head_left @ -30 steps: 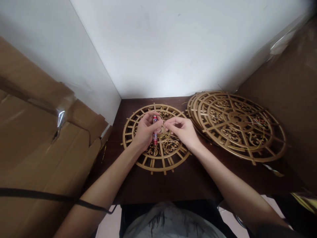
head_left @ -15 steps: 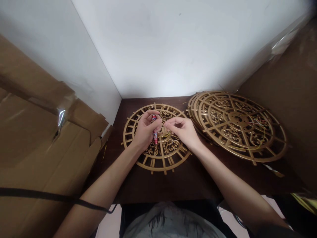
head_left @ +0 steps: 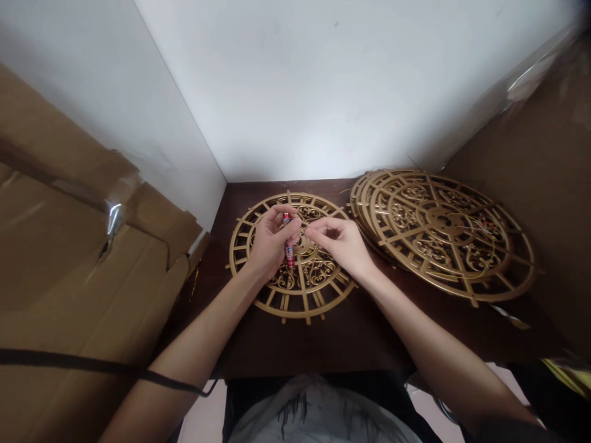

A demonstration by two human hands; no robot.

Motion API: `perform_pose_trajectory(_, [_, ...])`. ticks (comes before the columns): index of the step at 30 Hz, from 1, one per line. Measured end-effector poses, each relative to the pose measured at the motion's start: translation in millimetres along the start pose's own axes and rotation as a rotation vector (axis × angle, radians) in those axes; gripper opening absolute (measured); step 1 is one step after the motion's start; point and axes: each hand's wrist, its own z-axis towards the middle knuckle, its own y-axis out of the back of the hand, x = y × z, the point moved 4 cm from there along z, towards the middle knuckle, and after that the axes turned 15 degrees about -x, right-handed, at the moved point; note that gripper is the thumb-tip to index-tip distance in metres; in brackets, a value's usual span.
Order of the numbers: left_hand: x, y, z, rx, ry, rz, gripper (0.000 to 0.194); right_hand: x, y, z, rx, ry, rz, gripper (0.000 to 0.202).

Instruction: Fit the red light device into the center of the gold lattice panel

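Note:
Between the fingers and palm of my left hand is a slim red tube with blue and white print, held upright in the picture; its middle is covered by my thumb and fingers. My right hand is closed in a pinch just to the right, its fingertips close to my left thumb. Whatever sits in that pinch is too small to make out. Both hands are over the middle of a round gold openwork disc with scrolls and bars, which lies flat on the dark brown table.
To the right, several similar gold discs lie in a tilted stack, with thin wires on the top one. Cardboard stands along the left, and a brown box on the right. A white wall rises behind the table.
My hands stay almost still, with the red tube still in my left hand. The thin yellow strand by my right fingertips shows less clearly now.

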Motion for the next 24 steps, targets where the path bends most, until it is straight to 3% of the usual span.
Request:
perform_pose_trajectory(15, [1.9,-2.6,-0.2,0.006,0.105,-0.076,0.025,1.9,3.4,1.6,-0.068,-0.03,0.054,0.015])
perform_pose_trajectory(24, [-0.1,-3.3,1.5,-0.01,0.184,-0.186,0.013,1.4,4.5,2.8,-0.095,-0.069,0.1,0.013])
